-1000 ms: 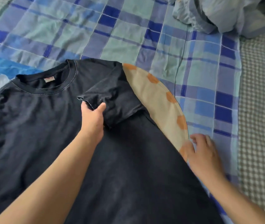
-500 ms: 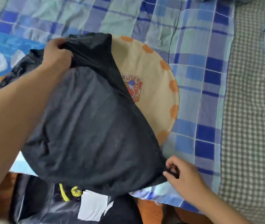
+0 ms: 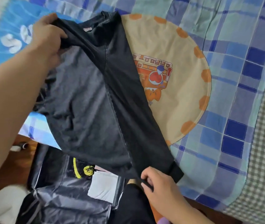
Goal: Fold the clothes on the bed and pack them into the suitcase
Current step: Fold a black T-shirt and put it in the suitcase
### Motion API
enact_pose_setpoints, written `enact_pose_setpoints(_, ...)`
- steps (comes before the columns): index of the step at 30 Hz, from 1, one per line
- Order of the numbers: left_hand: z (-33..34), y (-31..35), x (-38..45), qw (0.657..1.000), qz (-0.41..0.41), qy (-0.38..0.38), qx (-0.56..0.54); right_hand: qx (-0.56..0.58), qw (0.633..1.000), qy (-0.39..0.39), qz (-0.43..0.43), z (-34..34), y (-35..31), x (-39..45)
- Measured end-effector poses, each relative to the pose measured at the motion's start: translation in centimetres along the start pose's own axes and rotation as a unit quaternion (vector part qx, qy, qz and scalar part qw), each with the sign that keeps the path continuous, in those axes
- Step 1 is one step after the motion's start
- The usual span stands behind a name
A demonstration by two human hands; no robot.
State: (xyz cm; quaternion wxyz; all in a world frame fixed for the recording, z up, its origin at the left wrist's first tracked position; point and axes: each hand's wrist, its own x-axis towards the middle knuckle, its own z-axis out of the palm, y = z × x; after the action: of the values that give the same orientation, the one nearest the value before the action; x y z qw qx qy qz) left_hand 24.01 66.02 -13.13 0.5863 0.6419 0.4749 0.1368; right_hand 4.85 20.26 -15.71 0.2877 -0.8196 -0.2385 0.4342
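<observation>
Both hands: my left hand point(image 3: 47, 38) gripped the black T-shirt point(image 3: 96, 94) at its collar end, my right hand point(image 3: 159, 186) pinched its hem.
Fold advice: I judged keeping it taut, edges aligned, before lowering toward the suitcase point(image 3: 60, 199).

The T-shirt point(image 3: 99, 88) is black. Beside it, the round cushion point(image 3: 182, 75) is beige, rimmed with orange spots around an orange-and-red cartoon print. Under that cushion, the bedsheet point(image 3: 235, 110) is checked blue and pale green.

Suitcase point(image 3: 67, 196) half under shirt point(image 3: 86, 101)
</observation>
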Motion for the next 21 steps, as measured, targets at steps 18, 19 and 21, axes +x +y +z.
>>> enact_pose_setpoints(18,0.0,-24.4,-32.6,0.959,-0.238,0.110,0.104,-0.198,0.946,-0.018,0.254,-3.1,7.7,2.2)
enact_pose_setpoints(19,0.6,-25.2,-34.7,0.957,-0.262,0.082,0.092,-0.180,0.952,-0.009,0.245,-3.0,7.9,2.0)
enact_pose_setpoints(21,1.9,-26.2,-37.8,0.957,-0.275,0.027,0.082,-0.107,0.962,0.020,0.249,-3.6,8.3,0.9)
